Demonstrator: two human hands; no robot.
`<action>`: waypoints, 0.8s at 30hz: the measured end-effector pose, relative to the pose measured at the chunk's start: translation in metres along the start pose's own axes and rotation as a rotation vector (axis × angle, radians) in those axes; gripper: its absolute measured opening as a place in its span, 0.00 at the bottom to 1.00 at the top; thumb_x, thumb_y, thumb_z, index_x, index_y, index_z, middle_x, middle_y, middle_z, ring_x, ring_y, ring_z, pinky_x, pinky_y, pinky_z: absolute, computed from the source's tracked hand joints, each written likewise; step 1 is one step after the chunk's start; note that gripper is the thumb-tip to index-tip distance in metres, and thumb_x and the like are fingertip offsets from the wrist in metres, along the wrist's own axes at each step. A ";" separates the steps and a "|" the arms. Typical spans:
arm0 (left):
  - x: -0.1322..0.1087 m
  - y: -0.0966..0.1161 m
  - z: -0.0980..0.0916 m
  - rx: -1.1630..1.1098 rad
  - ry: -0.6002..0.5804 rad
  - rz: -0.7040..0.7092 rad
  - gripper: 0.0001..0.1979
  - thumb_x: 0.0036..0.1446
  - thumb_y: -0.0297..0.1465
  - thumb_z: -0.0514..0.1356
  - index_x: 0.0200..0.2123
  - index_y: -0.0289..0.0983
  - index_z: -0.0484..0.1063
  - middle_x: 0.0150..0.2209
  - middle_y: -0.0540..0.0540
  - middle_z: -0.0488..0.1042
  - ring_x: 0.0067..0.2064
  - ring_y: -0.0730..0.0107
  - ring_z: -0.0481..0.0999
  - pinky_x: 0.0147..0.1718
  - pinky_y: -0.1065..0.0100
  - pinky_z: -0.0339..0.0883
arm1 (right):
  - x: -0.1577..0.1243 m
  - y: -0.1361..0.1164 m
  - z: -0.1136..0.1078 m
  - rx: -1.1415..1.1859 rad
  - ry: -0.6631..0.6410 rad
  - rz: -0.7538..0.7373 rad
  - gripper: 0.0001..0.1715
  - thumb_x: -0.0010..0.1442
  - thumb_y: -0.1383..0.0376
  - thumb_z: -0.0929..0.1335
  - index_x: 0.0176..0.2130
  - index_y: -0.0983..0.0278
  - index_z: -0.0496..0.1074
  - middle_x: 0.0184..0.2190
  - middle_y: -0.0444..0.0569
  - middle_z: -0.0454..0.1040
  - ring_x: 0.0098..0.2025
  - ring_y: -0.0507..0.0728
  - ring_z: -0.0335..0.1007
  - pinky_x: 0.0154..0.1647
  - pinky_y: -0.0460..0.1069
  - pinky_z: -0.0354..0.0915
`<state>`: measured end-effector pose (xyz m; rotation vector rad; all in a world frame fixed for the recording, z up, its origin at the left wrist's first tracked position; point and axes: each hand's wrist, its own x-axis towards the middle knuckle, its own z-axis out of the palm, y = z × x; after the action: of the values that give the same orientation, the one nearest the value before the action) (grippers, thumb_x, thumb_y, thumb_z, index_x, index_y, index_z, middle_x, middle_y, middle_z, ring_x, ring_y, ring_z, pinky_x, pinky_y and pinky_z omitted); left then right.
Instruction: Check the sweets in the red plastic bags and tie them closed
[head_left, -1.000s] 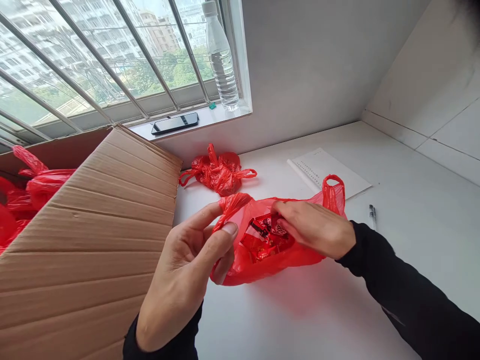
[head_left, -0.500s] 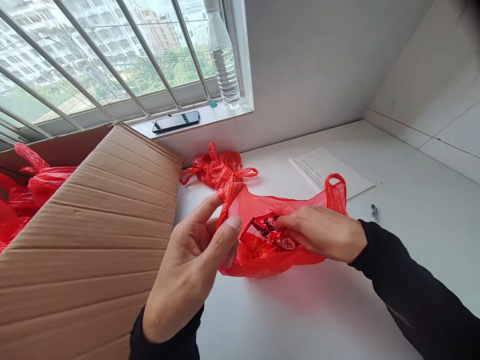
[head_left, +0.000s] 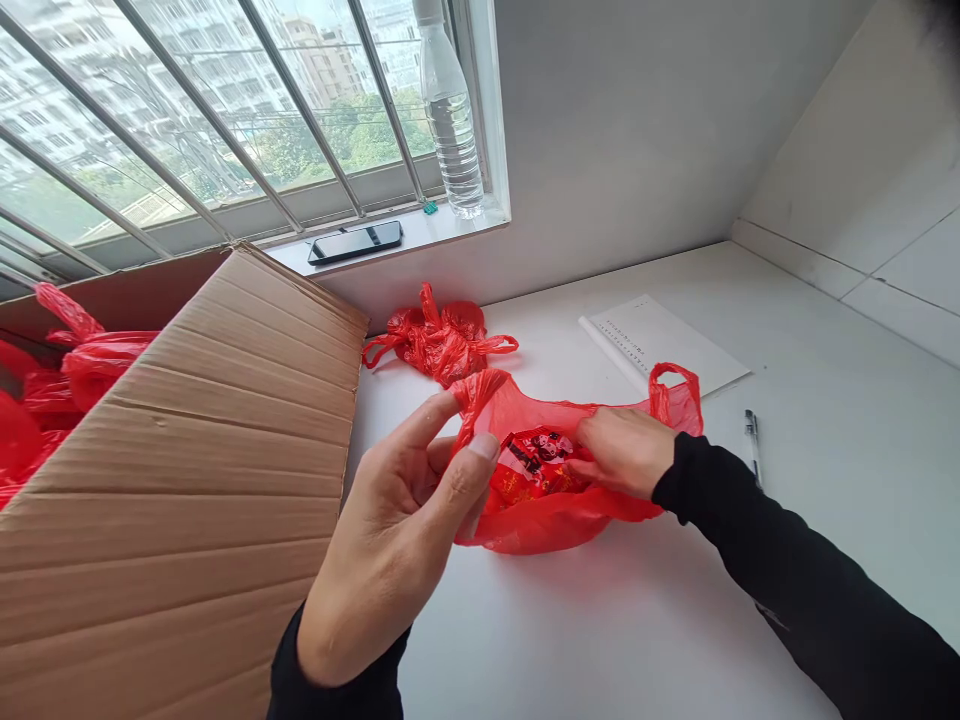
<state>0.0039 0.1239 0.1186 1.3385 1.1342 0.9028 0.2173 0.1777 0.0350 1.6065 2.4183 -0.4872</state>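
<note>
At the far left I saw red bags (head_left: 45, 370) heaped inside a cardboard box (head_left: 187, 480), whose big corrugated flap leaned toward the middle of the view. Behind it ran a barred window, and on the sill lay a dark phone (head_left: 355, 242), flat and face up.

The left hand (head_left: 390, 540) came up beside the flap. Its thumb and forefinger were pinched tight on the left handle of the open red bag (head_left: 555, 520), lifting that side off the white table (head_left: 825, 400). Behind the hand, near the wall, a tied red bag (head_left: 439, 340) sat on the table by itself, clear of the open one. Above it a clear water bottle (head_left: 452, 130) stood upright at the right end of the sill.

The open red bag lay on the table between my two hands with its mouth spread, and red packets (head_left: 536, 465) with dark print showed inside. The right hand (head_left: 626, 450) had its fingers tucked into the mouth and resting against those packets. I could not tell whether it clasped them. The bag's right handle stood up just behind that hand.

Further right a printed sheet of paper (head_left: 667, 340) lay flat, and a pen (head_left: 752, 445) lay beside it, near the black sleeve.
</note>
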 end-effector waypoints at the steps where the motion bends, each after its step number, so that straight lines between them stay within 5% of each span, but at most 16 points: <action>1: 0.000 0.000 0.001 0.001 -0.006 -0.005 0.09 0.66 0.39 0.61 0.36 0.44 0.63 0.19 0.59 0.56 0.23 0.76 0.51 0.22 0.70 0.47 | 0.003 0.000 0.003 -0.001 0.008 0.027 0.17 0.65 0.57 0.65 0.34 0.65 0.79 0.28 0.55 0.77 0.32 0.61 0.74 0.29 0.50 0.56; 9: 0.001 0.003 0.003 0.010 -0.001 -0.015 0.08 0.65 0.38 0.60 0.41 0.42 0.65 0.20 0.59 0.56 0.23 0.76 0.52 0.22 0.70 0.48 | 0.022 0.003 0.013 0.006 0.054 0.075 0.18 0.66 0.61 0.62 0.39 0.67 0.78 0.35 0.58 0.79 0.37 0.62 0.76 0.29 0.50 0.55; 20: -0.003 0.005 -0.001 -0.007 -0.009 -0.009 0.09 0.66 0.39 0.60 0.38 0.44 0.63 0.20 0.58 0.54 0.23 0.76 0.48 0.21 0.70 0.45 | 0.006 0.006 -0.004 0.138 0.181 0.023 0.17 0.66 0.59 0.61 0.27 0.61 0.68 0.23 0.44 0.71 0.25 0.53 0.64 0.25 0.49 0.48; 24: -0.005 0.004 -0.003 -0.004 -0.003 -0.002 0.05 0.68 0.38 0.58 0.41 0.45 0.65 0.20 0.58 0.54 0.23 0.76 0.49 0.22 0.70 0.46 | 0.008 0.008 -0.004 0.092 0.188 0.073 0.08 0.64 0.63 0.62 0.38 0.61 0.69 0.27 0.46 0.74 0.28 0.56 0.68 0.26 0.50 0.48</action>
<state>0.0005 0.1206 0.1235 1.3346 1.1311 0.9012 0.2216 0.1889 0.0351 1.8486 2.4916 -0.4604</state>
